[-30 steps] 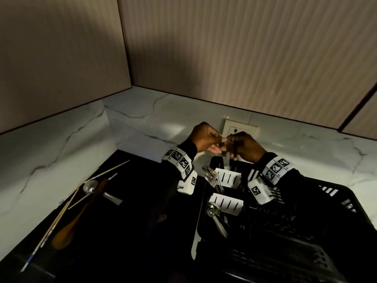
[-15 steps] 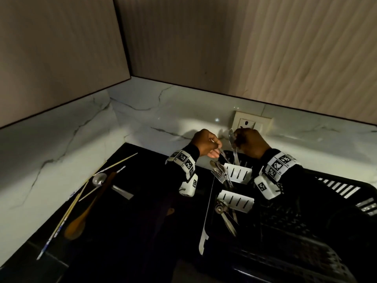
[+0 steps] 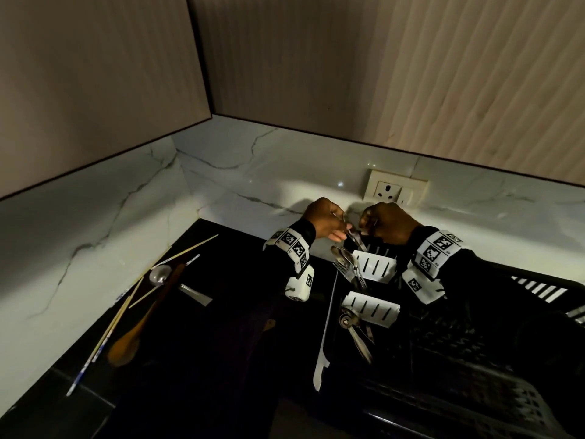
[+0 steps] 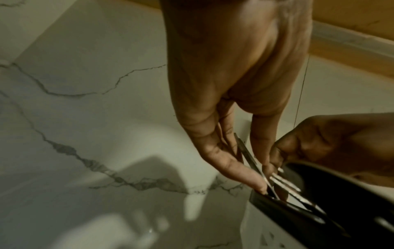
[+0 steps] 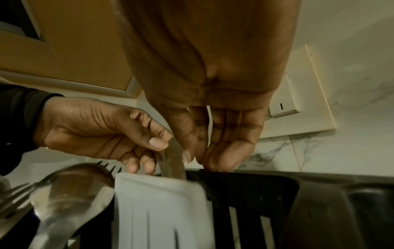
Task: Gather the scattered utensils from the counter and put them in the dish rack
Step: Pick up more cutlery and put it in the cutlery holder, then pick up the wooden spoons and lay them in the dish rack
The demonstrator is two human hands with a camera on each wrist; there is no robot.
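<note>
Left hand [image 3: 324,218] pinches thin steel utensil handles [image 5: 173,160], lowered into the rear white slotted cutlery holder [image 3: 375,266] of the black plastic dish rack [image 3: 474,359]. Right hand [image 3: 389,221] fingers curled beside them; grasp indeterminate. Wooden spoon [image 3: 139,324] remains on black worktop [image 3: 221,343].

A cream wall socket [image 3: 393,191] sits in the white marble backsplash [image 3: 253,172] with grey veins. Above it run beige ribbed wall panels [image 3: 411,74].
</note>
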